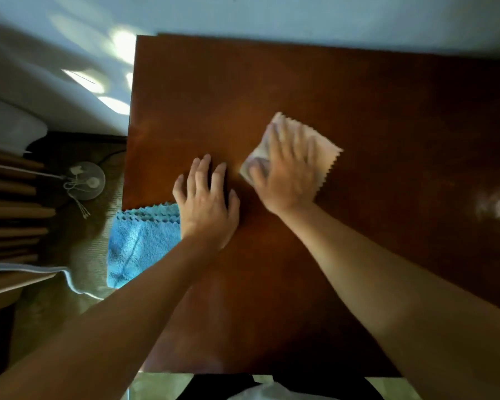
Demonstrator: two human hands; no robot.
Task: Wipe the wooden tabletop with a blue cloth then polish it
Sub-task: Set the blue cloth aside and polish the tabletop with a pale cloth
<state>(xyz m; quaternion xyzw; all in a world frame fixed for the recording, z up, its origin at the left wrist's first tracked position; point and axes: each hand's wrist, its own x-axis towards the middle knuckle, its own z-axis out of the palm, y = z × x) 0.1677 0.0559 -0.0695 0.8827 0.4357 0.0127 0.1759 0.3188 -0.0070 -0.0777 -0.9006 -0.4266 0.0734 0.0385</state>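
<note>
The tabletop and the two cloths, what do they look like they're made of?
The tabletop looks like reddish-brown wood with a glossy finish: faint grain, and a bright glare at its right. The blue cloth seems microfiber: fuzzy pile, zigzag-cut edge. The pale pink cloth under the right hand has the same zigzag edge, likely similar; blur hides its texture.

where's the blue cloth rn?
Head view: blue cloth hangs over the table's left edge, beside the left hand.

The head view looks steeply down, close over the wooden tabletop [300, 82] from its near edge.
</note>
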